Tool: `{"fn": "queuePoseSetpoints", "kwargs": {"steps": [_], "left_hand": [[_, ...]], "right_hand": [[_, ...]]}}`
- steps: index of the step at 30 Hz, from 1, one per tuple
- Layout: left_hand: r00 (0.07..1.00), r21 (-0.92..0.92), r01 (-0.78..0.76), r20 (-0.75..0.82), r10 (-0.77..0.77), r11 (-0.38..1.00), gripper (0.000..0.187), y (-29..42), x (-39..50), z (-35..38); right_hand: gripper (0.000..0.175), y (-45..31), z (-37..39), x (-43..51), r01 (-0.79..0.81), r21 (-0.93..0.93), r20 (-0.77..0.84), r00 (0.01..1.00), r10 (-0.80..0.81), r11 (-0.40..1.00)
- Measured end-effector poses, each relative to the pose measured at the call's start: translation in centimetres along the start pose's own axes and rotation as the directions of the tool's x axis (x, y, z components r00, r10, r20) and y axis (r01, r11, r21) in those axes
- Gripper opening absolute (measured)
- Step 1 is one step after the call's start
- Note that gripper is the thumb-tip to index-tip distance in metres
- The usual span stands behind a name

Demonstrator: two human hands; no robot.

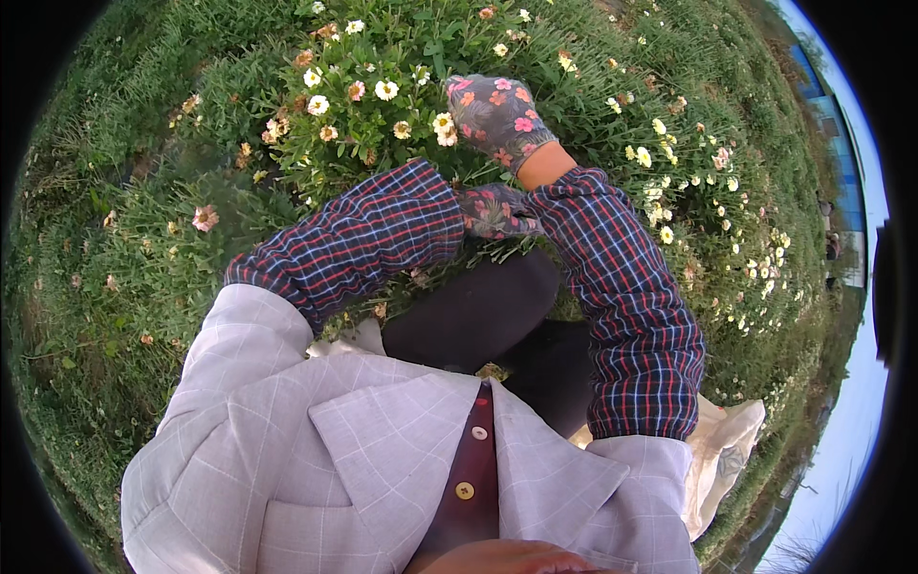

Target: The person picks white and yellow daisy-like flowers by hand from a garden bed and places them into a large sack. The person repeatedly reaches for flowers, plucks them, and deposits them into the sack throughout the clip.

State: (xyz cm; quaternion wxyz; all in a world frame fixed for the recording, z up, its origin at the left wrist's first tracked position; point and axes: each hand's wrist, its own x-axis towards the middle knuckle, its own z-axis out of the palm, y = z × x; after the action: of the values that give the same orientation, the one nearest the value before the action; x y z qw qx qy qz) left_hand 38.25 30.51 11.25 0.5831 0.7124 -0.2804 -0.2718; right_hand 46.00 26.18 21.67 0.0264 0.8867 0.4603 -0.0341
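My right hand (496, 120), in a dark glove printed with pink and orange flowers, reaches into a clump of leafy flowering plants (387, 129). It looks curled, with its fingertips hidden from me. Cream-white blooms (445, 128) lie right beside its left edge. Lower down, my left hand (496, 212) wears a matching glove and is partly covered by my right forearm sleeve. Green stems (505, 247) stick out just below that hand, above my knee. Whether either hand grips a stem, I cannot tell.
Dark-trousered legs (480, 308) are folded close under my arms. A pale cloth bag (717, 459) is at my right side. White blooms (767, 269) dot the plants to the right, and a faded pink bloom (205, 218) is on the left. Blue structures (835, 143) stand far right.
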Motion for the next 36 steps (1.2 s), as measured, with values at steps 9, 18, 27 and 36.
{"fn": "queuePoseSetpoints", "kwargs": {"steps": [9,18,27,36], "left_hand": [[0.999,-0.235,-0.035,-0.042,0.026,0.971,0.029,-5.2,2.1,1.8],[1.0,-0.022,-0.023,-0.02,0.022,0.999,0.028,-1.2,1.4,-0.1],[1.0,0.132,-0.001,-0.021,0.004,0.991,0.026,1.2,1.7,-0.4],[0.997,0.465,-0.028,0.08,-0.01,0.885,0.029,3.1,3.5,-8.5]], "right_hand": [[0.03,0.3,-1.7,-4.1,0.313,0.691,-0.325,0.94,-0.107,0.652],[0.029,-3.5,-1.0,-2.8,0.02,0.031,-0.029,0.999,-0.019,0.999],[0.04,-0.6,7.4,-5.7,0.127,0.99,-0.122,0.989,0.086,-0.055],[0.029,6.3,10.3,-8.1,-0.1,0.754,-0.243,0.876,0.417,0.649]]}}
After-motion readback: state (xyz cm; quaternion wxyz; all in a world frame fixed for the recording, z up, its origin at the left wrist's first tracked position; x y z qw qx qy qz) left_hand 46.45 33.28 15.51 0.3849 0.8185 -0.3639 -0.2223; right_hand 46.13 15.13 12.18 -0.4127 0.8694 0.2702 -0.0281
